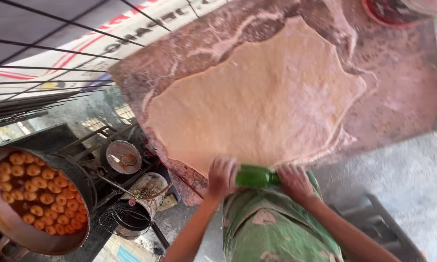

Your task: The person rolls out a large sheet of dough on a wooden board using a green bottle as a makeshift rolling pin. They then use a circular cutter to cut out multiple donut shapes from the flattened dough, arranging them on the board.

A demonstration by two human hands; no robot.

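While both my hands press down on a green bottle (255, 176), it lies on its side at the near edge of the dough (257, 97). My left hand (222, 175) is curled over one end of the bottle, fingers folded down on it, and my right hand (294, 180) covers the other end in the same way, so only the middle stretch of green glass shows between them. Both hands are closed on the bottle, flat and firm on top of it.

That dough is a wide, thin, pale tan sheet with a ragged outline, spread over most of a reddish-brown surface (403, 87) that is dusted with streaks of flour. My green apron (272, 228), stained with patches, hangs just below the bottle.

Off to my left, well apart from the surface, a big round pan (15, 223) holds oil and many small golden fried balls (39, 196) packed close together. Near it stands a small round metal pot (123, 156), and below that a wire skimmer basket (124, 218) rests against a worn bucket (150, 189). Thin black bars (44, 70) cross the upper left corner. A red rim of a bowl (383, 17) shows at the far edge of the surface.
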